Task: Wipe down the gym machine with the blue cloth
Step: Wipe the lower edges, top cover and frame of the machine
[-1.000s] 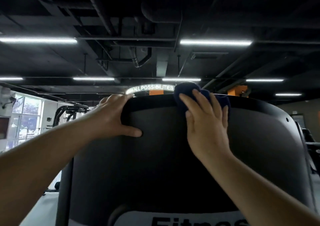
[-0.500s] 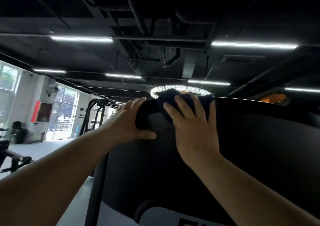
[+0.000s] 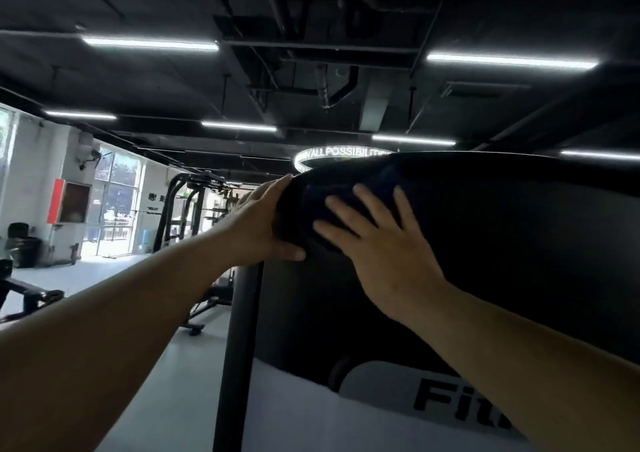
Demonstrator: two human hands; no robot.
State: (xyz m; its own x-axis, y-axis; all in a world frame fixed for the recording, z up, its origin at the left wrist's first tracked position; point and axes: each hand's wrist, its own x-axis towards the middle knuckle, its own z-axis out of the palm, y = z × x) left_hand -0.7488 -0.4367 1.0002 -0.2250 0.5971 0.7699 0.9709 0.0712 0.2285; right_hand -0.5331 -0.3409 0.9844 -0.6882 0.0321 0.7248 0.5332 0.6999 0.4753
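The right hand [image 3: 384,247] presses the blue cloth [image 3: 332,197] flat under spread fingers; the left hand [image 3: 258,223] grips the machine [image 3: 485,243] edge, probably steadying.

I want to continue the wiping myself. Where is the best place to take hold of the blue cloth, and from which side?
Probably grip the bunched upper part of the blue cloth, where it laps the rounded top edge of the machine's black panel. Come from above and the front: the right hand lies flat over its lower part, and the left hand holds the panel's corner beside it.
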